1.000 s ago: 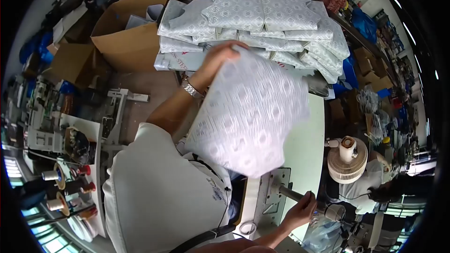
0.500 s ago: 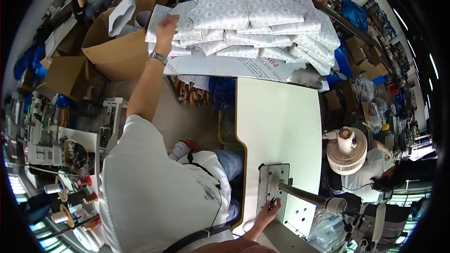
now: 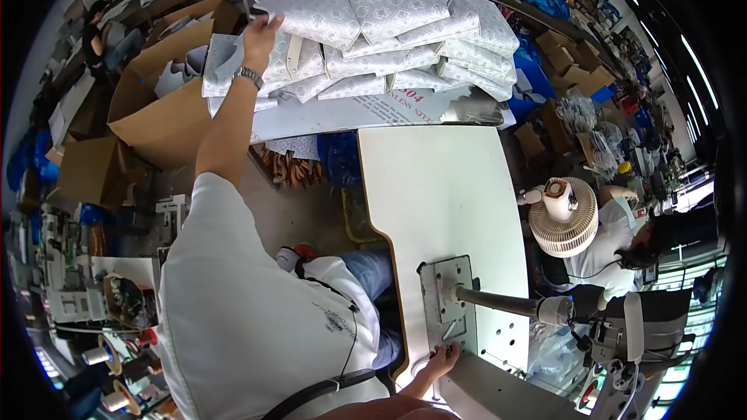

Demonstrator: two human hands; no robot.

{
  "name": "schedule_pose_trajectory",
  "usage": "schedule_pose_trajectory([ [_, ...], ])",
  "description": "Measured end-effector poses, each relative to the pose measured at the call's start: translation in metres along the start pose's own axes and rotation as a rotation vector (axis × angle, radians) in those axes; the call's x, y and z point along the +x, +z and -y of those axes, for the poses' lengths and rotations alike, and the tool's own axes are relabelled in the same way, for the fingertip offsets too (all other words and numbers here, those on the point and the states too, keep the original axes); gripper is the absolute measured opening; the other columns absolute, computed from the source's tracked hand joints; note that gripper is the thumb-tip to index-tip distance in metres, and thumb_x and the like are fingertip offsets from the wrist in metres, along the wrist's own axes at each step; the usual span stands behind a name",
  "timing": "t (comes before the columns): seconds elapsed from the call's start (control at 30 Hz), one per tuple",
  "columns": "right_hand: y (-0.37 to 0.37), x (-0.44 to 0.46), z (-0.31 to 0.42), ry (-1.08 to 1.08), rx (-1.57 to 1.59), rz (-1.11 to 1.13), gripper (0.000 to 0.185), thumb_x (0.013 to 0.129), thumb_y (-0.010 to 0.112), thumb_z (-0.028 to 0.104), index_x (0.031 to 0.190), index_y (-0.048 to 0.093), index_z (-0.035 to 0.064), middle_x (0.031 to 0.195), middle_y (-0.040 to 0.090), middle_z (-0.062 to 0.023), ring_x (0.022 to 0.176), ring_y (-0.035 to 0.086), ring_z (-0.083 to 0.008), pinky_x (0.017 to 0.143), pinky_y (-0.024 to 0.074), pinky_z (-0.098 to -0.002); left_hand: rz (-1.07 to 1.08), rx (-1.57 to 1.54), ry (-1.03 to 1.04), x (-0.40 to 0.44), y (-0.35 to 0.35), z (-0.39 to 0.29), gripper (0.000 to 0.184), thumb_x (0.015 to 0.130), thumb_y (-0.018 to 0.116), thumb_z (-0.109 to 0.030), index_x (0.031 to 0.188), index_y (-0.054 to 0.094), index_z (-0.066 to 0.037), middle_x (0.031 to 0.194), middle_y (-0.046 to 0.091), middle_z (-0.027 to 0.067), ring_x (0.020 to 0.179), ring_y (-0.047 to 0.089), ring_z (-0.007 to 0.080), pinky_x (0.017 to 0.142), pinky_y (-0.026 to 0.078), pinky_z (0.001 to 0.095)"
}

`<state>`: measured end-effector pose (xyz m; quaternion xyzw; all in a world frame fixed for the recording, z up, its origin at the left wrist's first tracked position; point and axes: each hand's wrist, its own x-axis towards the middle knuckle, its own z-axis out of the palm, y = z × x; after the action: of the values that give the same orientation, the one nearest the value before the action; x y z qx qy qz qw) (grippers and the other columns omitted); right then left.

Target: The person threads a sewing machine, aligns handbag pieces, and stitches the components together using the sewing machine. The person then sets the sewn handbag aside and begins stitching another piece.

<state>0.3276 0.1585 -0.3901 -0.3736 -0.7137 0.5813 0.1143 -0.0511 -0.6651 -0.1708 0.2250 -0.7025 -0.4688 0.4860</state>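
Note:
My left hand (image 3: pixel 261 37), with a watch on the wrist, pinches the left edge of the top silver-white patterned panel (image 3: pixel 311 12). This panel's near end is raised off the stack of similar patterned panels (image 3: pixel 420 58). The stack rests on a board with red lettering (image 3: pixel 334 120). My right hand (image 3: pixel 443 359) is at the metal plate of the sewing machine (image 3: pixel 455 295), its fingers curled around small dark thread snips that are mostly hidden.
A white sewing table (image 3: pixel 436 179) lies before me. The machine's arm (image 3: pixel 498 301) reaches right. Cardboard boxes (image 3: pixel 159 124) stand left of the stack. Beyond the table are a beige fan (image 3: pixel 564 218) and another person (image 3: pixel 611 241). Thread cones (image 3: pixel 97 355) sit at lower left.
My left hand has taken hold of the top panel's edge, and that panel has shifted and lifted. My right hand has moved slightly lower. The view has turned, shifting the stack left.

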Motion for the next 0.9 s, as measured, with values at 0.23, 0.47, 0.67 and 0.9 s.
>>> schedule_pose_trajectory([
  [0.23, 0.016, 0.024, -0.012, -0.201, -0.13, -0.087, 0.056, 0.095, 0.057, -0.001, 0.151, 0.05, 0.005, 0.104, 0.068, -0.0132, 0.078, 0.066, -0.0191, 0.062, 0.0535, -0.0313, 0.189, 0.018, 0.588, -0.004, -0.002, -0.216, 0.032, 0.096, 0.077, -0.033, 0.093, 0.072, -0.001, 0.065, 0.059, 0.0055, 0.06, 0.05, 0.0148, 0.06, 0.043, 0.0327],
  [0.47, 0.019, 0.046, -0.066, -0.533, -0.573, -0.167, 0.053, 0.098, 0.055, 0.005, 0.151, 0.049, 0.0022, 0.138, 0.057, -0.032, 0.117, 0.066, -0.0385, 0.094, 0.0552, -0.0405, 0.573, 0.023, 1.146, -0.179, 0.012, -0.325, 0.019, 0.094, 0.077, -0.019, 0.086, 0.068, -0.006, 0.069, 0.057, 0.004, 0.064, 0.052, 0.0191, 0.061, 0.042, 0.0356],
  [0.67, 0.036, -0.009, 0.102, -0.559, -0.323, 0.062, 0.031, 0.106, 0.059, 0.019, 0.123, 0.067, -0.0053, 0.115, 0.071, -0.0205, 0.095, 0.07, -0.0263, 0.079, 0.0559, -0.036, 1.126, -0.485, 1.51, -0.346, 0.065, -0.313, 0.037, 0.091, 0.077, -0.026, 0.067, 0.051, -0.014, 0.059, 0.048, -0.0029, 0.059, 0.051, 0.0171, 0.062, 0.038, 0.0347],
  [0.9, 0.064, -0.041, 0.252, 0.059, -0.39, 0.578, 0.072, 0.103, 0.057, 0.059, 0.123, 0.068, -0.0093, 0.087, 0.07, -0.0099, 0.064, 0.058, -0.0156, 0.066, 0.0469, -0.0289, 1.467, -0.866, 1.935, -0.508, 0.039, -0.279, 0.029, 0.084, 0.07, -0.032, 0.061, 0.057, -0.019, 0.054, 0.054, -0.004, 0.056, 0.059, 0.0205, 0.063, 0.042, 0.0385],
])
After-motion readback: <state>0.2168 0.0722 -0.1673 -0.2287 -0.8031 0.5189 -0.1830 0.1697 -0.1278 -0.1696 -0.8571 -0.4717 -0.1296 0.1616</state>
